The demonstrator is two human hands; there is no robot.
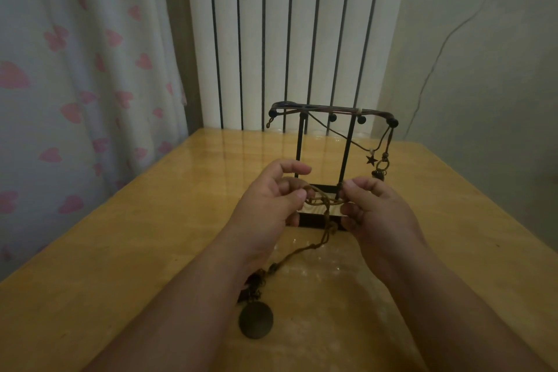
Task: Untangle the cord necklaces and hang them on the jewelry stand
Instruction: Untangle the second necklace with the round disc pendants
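A black metal jewelry stand [347, 148] rises in the middle of the wooden table [126, 220]. A cord necklace with a star charm [370, 159] hangs from its top bar, and a ring pendant [382, 167] dangles at the right end. In front of the stand my left hand [268, 202] and my right hand [371, 208] both pinch a knotted brown cord necklace [323, 201]. Its cord drops toward me, ending in a dark bead cluster and a round disc pendant [256, 321] that hangs between my forearms.
A white radiator [290, 33] stands behind the table. A curtain with pink hearts [78, 75] hangs at the left. A pale wall with a thin wire [434, 63] is at the right. The tabletop is glossy and shows glare near the stand's base.
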